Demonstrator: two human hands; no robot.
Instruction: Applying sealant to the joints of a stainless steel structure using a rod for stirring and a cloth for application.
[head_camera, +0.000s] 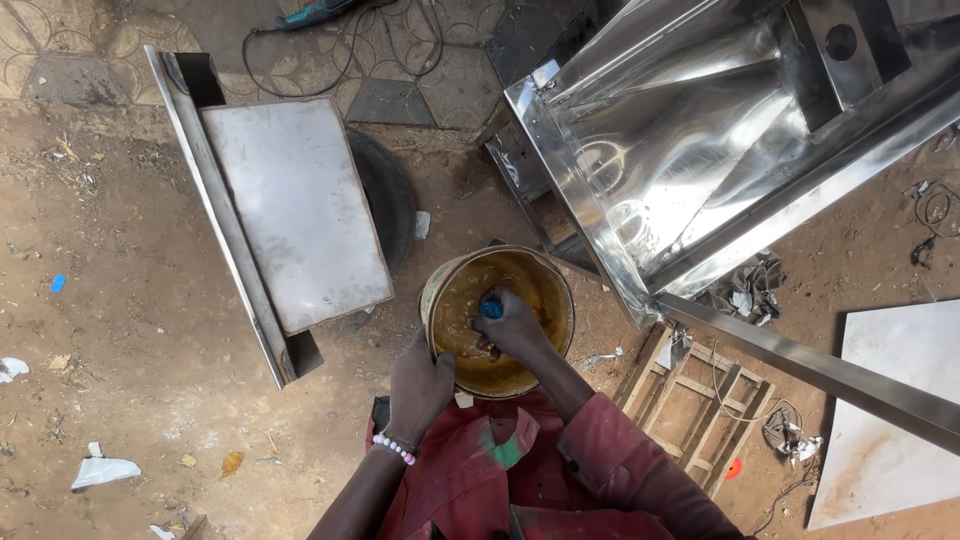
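Low centre of the frame: the left hand (418, 385) clamps the near rim of a round metal bucket (556, 283) on the dirt. The right hand (513, 325) is down inside it, fingers curled tight around a small blue scrubbing pad (491, 309), pressed to the wet yellowish inner wall. That pad looks soft, light and likely slippery, so a full fist suits it. The bucket looks rigid, best steadied by its rim. A shiny stainless steel trough (690, 150) fills the upper right.
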